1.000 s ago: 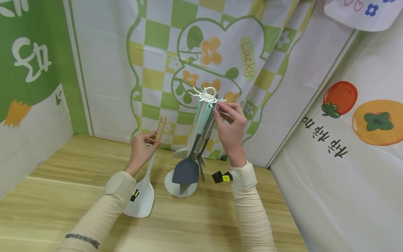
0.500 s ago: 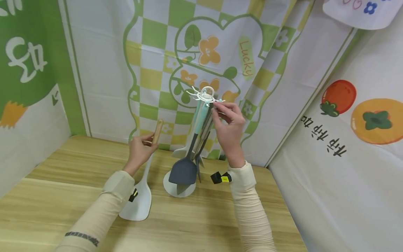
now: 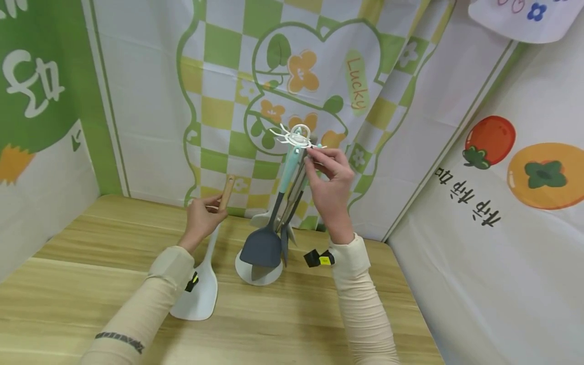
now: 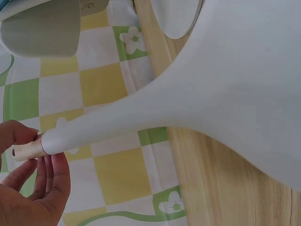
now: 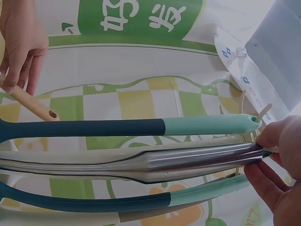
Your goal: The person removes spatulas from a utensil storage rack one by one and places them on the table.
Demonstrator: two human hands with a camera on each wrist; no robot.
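My left hand (image 3: 201, 218) pinches the wooden handle of a white spatula (image 3: 198, 299). The spatula's wide blade is low, over the table, and the left wrist view shows thumb and fingers round the handle. To its right stands a utensil rack with a white hooked top (image 3: 298, 136) and a round white base (image 3: 243, 274). Fingertips of my right hand (image 3: 333, 187) pinch the upper end of a steel-handled utensil (image 5: 197, 160) beside a hook; its head cannot be made out. A dark turner (image 3: 262, 246) with a mint handle hangs in front, and another mint-handled utensil (image 5: 188, 197) hangs beside it.
Behind the rack hangs a green and yellow checked cloth (image 3: 223, 111). The wooden table (image 3: 315, 314) meets printed walls at the left and right. A white fabric piece with blue flowers (image 3: 524, 20) hangs at the upper right.
The hanging utensils have turned slightly around the rack, the dark turner shifting left. My left hand and the white spatula have moved a little left and down; the right hand keeps its pinch.
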